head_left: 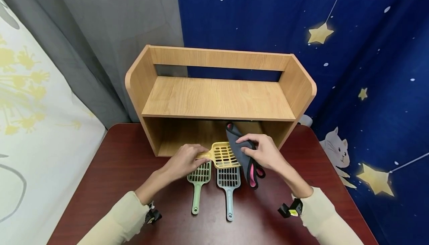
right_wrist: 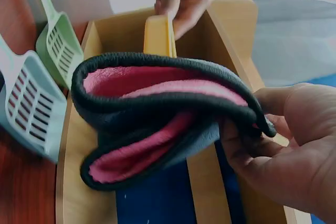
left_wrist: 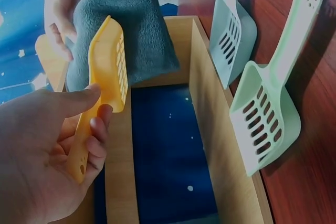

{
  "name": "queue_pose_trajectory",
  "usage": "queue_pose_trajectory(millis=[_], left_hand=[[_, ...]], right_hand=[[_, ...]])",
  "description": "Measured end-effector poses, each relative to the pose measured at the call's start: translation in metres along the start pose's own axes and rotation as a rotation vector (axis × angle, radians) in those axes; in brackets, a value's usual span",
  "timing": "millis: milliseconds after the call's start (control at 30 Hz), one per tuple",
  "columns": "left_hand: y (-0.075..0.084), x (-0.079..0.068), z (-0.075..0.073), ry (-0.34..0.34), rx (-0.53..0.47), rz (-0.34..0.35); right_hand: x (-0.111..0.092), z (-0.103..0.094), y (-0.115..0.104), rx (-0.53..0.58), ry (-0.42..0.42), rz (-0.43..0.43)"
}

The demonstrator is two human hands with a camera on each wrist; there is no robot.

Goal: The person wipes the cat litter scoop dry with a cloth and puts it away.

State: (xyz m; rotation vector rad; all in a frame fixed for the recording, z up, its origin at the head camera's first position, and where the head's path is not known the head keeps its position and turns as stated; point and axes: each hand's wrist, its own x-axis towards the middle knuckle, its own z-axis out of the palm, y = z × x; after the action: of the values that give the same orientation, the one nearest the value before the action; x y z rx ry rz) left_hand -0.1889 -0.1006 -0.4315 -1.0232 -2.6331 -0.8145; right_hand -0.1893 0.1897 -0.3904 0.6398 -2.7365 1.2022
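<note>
My left hand [head_left: 186,159] grips the handle of a yellow litter scoop [head_left: 223,155], held up in front of the lower shelf opening. In my right hand [head_left: 263,150] is a folded grey cloth [head_left: 242,150] with pink inside and black edging, pinched between thumb and fingers. The cloth overlaps the right end of the yellow scoop in the head view; whether they touch I cannot tell. Below the hands, a green litter scoop [head_left: 197,185] and a blue-grey litter scoop [head_left: 229,191] lie on the table, handles toward me.
A two-tier wooden shelf [head_left: 218,98] stands at the back of the dark red table [head_left: 134,193]. Its side panels flank both hands. Grey curtain [head_left: 117,21] and blue star-patterned curtain [head_left: 251,10] hang behind. A black wrist device [head_left: 291,208] sits at the right cuff.
</note>
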Motion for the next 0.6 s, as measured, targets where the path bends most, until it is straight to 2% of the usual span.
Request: queue_pose_trajectory(millis=[133,367,500,600], left_hand=[[-0.003,-0.003,-0.004,-0.011,0.011,0.007],[-0.006,-0.010,-0.016,-0.029,0.003,0.061],[-0.005,-0.010,-0.020,-0.057,-0.024,0.104],[-0.003,-0.008,-0.020,-0.063,-0.040,0.143]], right_hand=[[-0.003,-0.015,0.014,0.071,-0.024,-0.012],[-0.002,-0.031,0.039,0.235,-0.029,0.037],[-0.001,-0.032,0.033,0.281,-0.062,0.007],[0.006,-0.027,0.029,0.288,-0.089,-0.053]])
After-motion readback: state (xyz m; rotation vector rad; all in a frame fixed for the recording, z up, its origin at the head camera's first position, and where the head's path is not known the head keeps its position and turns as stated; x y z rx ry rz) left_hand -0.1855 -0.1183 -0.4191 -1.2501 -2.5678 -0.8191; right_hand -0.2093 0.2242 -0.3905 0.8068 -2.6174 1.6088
